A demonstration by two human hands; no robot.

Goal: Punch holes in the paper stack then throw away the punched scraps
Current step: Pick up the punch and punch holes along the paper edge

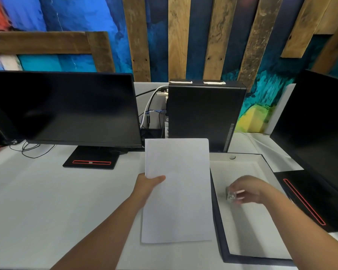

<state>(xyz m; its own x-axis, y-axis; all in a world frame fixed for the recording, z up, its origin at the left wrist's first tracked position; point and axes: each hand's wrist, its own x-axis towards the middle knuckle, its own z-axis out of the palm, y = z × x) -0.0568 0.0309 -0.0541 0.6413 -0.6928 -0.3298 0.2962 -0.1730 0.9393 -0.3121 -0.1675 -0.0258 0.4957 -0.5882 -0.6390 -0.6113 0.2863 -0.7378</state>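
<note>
A white paper stack [179, 190] is held above the desk in the middle of the head view. My left hand [147, 187] grips its left edge, thumb on top. To the right, my right hand [247, 190] is down inside a shallow white tray with a dark rim [219, 221]. Its fingers close around a small clear, blurred object [230, 194]; I cannot tell what the object is. No hole punch is recognisable.
A dark monitor [62, 108] on a black stand [91, 159] stands at left. A black computer tower [203, 112] with cables is behind the paper. Another monitor [320, 123] and its stand [308, 201] crowd the right. The white desk [47, 201] spreads to the left.
</note>
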